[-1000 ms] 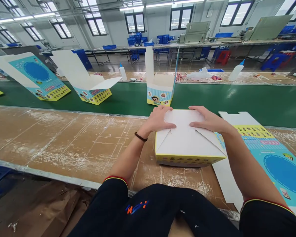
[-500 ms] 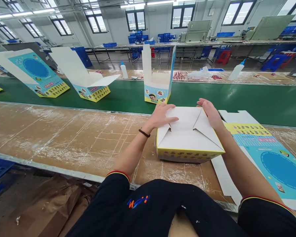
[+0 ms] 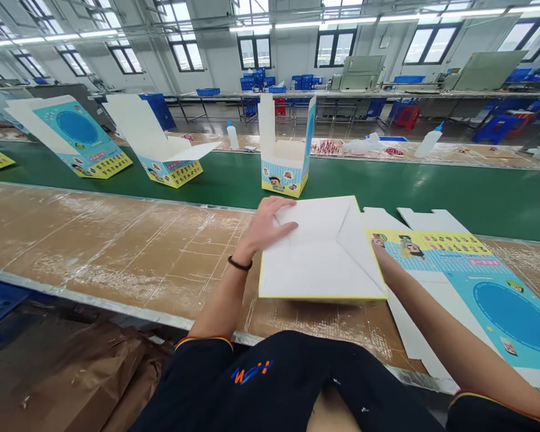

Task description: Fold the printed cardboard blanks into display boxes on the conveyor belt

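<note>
A folded cardboard box (image 3: 324, 258) with a white bottom and yellow edge is tipped up off the brown worktable (image 3: 117, 252), its bottom facing me. My left hand (image 3: 267, 225) lies on the box's left side with fingers spread over the white flaps. My right hand (image 3: 380, 252) is mostly hidden behind the box's right edge, gripping it from that side. Flat printed box blanks (image 3: 477, 282), blue and yellow, lie just right of the box under my right forearm.
A green conveyor belt (image 3: 387, 186) runs behind the worktable carrying an upright open box (image 3: 285, 150) and two tilted open boxes (image 3: 162, 147) at left. Glue bottles (image 3: 427, 143) stand on the far bench. Brown paper lies below the table edge.
The box has been tipped up from resting on the table so its white bottom faces me. My right hand slid off the top to the right edge, behind the box.
</note>
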Action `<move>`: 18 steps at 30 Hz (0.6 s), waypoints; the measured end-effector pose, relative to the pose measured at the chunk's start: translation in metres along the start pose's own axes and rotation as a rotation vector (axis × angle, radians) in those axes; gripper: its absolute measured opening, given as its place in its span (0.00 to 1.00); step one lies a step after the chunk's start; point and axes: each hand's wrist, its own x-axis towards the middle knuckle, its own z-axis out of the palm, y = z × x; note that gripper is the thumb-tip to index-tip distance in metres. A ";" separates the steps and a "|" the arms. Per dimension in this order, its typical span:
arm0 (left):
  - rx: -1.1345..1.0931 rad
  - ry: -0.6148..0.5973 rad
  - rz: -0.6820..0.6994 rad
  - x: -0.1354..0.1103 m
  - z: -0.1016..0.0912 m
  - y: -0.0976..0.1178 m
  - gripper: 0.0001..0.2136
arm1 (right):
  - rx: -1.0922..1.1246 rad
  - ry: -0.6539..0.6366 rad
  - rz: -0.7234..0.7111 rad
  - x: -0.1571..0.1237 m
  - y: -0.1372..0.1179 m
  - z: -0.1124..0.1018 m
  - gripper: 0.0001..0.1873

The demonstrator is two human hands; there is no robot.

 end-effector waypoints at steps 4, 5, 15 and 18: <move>-0.051 0.196 0.012 -0.033 -0.015 -0.009 0.18 | 0.351 -0.135 0.172 -0.012 0.007 0.004 0.43; -0.074 0.246 0.022 -0.037 -0.017 -0.011 0.18 | 0.393 -0.105 0.150 -0.011 0.002 0.001 0.46; -0.104 0.543 -0.201 -0.021 0.051 -0.069 0.19 | 0.356 0.393 -0.359 0.026 -0.100 -0.068 0.45; -0.033 0.261 -0.282 -0.029 0.093 -0.079 0.16 | 0.157 0.554 -0.345 0.056 -0.106 -0.093 0.32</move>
